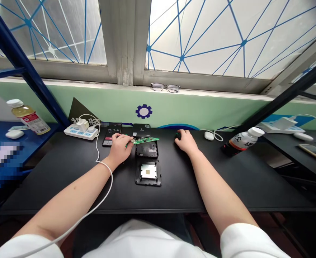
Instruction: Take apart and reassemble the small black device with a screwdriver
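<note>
My left hand (120, 147) pinches the left end of a green circuit board (147, 140), which is tilted above a black plastic housing (147, 149). Nearer to me lies a black square cover (148, 181) with a silver plate (148, 171) in its middle. My right hand (186, 142) is to the right, its fingers closed around a small dark object (178, 136) with some green on it; most of that object is hidden. Behind the housing sits a black box (141, 129).
A phone (108, 138) and a white power strip (81, 132) lie at the back left. A white cable (111, 179) crosses my left forearm. To the right are a white earbud case (208, 135) and a bottle (241, 141). Glasses (165, 87) rest on the window ledge.
</note>
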Demonstrator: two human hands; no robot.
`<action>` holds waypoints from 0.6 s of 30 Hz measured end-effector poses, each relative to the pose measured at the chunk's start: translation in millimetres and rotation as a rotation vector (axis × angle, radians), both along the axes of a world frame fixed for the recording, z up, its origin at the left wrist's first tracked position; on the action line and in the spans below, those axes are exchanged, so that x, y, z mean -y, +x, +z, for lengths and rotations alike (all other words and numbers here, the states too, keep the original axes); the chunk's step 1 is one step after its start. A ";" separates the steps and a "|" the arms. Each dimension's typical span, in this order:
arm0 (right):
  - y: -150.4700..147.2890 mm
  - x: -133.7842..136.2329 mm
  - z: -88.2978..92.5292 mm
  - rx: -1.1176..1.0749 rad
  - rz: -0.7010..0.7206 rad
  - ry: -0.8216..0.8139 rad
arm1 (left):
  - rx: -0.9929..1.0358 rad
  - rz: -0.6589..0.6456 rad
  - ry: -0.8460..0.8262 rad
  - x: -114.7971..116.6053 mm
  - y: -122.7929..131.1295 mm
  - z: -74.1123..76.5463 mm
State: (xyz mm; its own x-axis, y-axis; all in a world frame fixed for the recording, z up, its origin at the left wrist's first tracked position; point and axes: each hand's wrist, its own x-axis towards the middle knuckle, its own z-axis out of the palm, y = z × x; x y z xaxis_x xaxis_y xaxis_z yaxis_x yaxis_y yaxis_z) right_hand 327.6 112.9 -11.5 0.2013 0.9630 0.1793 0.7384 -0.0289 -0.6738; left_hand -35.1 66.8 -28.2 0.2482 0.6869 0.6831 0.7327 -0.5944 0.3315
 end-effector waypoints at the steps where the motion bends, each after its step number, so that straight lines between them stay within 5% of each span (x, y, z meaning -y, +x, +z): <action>1: -5.3 2.3 4.0 -0.043 0.000 0.008 | -0.002 0.002 -0.010 -0.3 0.2 -0.3; 7: -62.4 29.7 21.7 -0.438 0.208 -0.219 | -0.027 -0.016 -0.013 2.1 0.6 1.0; 9: -80.9 40.3 21.5 -0.818 0.337 -0.393 | -0.046 -0.036 -0.019 3.3 1.0 2.3; 11: -91.7 45.4 18.8 -0.966 0.362 -0.407 | -0.061 -0.063 -0.042 4.6 2.2 4.0; 18: -59.8 9.3 -1.9 -1.018 0.073 -0.096 | -0.066 -0.080 -0.243 8.1 7.7 9.3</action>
